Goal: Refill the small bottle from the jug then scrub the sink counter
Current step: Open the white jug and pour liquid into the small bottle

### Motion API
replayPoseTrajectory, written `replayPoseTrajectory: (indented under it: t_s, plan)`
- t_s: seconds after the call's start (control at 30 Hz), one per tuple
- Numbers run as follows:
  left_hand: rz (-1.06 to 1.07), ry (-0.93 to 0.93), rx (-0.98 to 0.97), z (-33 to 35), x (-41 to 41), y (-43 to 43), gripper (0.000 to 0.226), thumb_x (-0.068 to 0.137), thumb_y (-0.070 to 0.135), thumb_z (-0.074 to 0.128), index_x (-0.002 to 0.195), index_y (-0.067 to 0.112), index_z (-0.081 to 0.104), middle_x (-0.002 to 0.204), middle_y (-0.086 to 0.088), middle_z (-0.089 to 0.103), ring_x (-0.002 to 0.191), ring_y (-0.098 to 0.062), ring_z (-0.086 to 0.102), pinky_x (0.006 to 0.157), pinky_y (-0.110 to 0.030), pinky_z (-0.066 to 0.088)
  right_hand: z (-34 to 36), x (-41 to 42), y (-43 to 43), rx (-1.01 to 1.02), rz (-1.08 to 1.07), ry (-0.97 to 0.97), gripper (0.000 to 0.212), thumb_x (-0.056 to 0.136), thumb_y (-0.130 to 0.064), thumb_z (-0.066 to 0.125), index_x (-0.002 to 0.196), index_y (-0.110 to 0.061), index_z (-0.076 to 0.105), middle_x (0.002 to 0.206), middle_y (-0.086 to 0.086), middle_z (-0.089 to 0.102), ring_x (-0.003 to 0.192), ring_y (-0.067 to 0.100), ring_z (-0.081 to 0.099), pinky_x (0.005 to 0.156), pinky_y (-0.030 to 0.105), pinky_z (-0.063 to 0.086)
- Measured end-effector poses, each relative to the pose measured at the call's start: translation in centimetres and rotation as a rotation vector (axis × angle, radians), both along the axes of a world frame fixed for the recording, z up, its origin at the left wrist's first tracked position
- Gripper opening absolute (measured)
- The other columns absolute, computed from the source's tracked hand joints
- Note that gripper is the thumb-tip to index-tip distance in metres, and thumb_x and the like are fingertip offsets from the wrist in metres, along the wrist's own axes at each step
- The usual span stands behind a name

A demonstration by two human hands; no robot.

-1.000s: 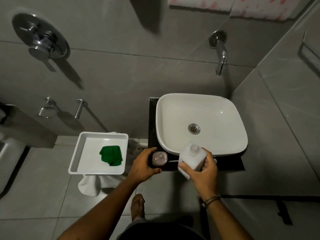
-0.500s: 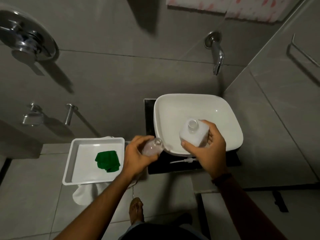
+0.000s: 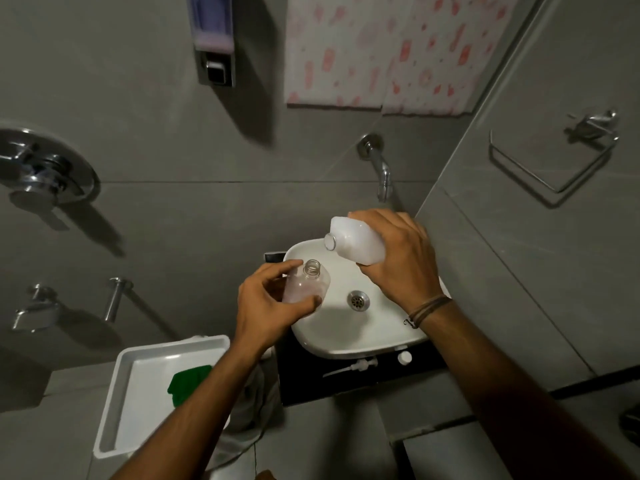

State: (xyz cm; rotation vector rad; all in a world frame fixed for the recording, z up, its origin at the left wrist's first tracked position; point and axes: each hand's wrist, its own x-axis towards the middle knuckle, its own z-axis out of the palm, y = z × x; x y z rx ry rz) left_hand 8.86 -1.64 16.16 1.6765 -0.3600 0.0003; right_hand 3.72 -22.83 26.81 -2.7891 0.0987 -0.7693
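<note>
Head view: left hand (image 3: 268, 306) grip wraps the small clear round plastic bottle (image 3: 306, 284), uncapped neck up, over the white ceramic basin (image 3: 346, 336). Right hand (image 3: 401, 258) grip clasps the white translucent square jug (image 3: 356, 242), tipped, long axis slanting down-left; its mouth sits just up-right of the bottle neck, not touching. No liquid visible.

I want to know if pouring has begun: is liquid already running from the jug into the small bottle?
No, the jug is tilted above the small bottle, but no stream shows between their open mouths.
</note>
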Motion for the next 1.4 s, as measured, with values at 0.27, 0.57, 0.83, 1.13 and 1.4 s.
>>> replayPoseTrajectory:
  t_s: [0.27,0.57,0.83,1.13,1.4]
  plan:
    - [-0.026,0.004,-0.05,1.1,-0.1,-1.0,0.065,0.052,0.023,0.101,0.113,0.03,0.078,0.113,0.006,0.077,0.099,-0.003,0.076,0.077,-0.014,0.059,0.1,-0.1,-0.4,-0.172,-0.038,0.003,0.074,0.063,-0.011,0.083,0.129,-0.039,0.061,0.125,-0.012,0.065,0.115,0.021,0.056,0.108,0.041,0.035]
    - [-0.046,0.005,-0.029,1.2,-0.1,-1.4,0.069,0.047,0.041,0.095,0.114,0.034,0.079,0.112,0.009,0.076,0.098,-0.003,0.076,0.077,-0.015,0.06,0.0,-0.2,-0.8,-0.222,-0.052,-0.03,0.068,0.068,-0.01,0.085,0.128,-0.034,0.065,0.125,-0.006,0.067,0.116,0.026,0.058,0.111,0.049,0.037]
    - [-0.034,0.003,-0.012,1.4,0.2,-1.7,0.067,0.046,0.043,0.095,0.111,0.042,0.076,0.113,0.013,0.076,0.099,0.002,0.074,0.075,-0.011,0.059,0.4,0.0,-1.0,-0.244,-0.053,-0.012,0.064,0.071,-0.008,0.08,0.13,-0.031,0.066,0.128,-0.001,0.067,0.119,0.029,0.058,0.111,0.056,0.036]
    - [-0.033,0.021,0.008,1.3,0.6,-2.1,0.073,0.045,0.044,0.094,0.115,0.033,0.079,0.115,0.013,0.076,0.098,-0.001,0.075,0.077,-0.016,0.061,0.4,0.6,-1.4,-0.276,-0.059,-0.039,0.06,0.075,-0.01,0.078,0.129,-0.034,0.065,0.129,-0.003,0.066,0.12,0.028,0.057,0.112,0.055,0.034]
    - [-0.037,0.016,-0.003,1.4,1.0,-2.5,0.072,0.046,0.042,0.094,0.115,0.029,0.08,0.115,0.015,0.075,0.099,-0.003,0.075,0.077,-0.016,0.061,0.3,1.2,-2.2,-0.291,-0.053,-0.079,0.06,0.075,-0.006,0.075,0.126,-0.035,0.066,0.127,-0.005,0.066,0.119,0.027,0.057,0.111,0.055,0.035]
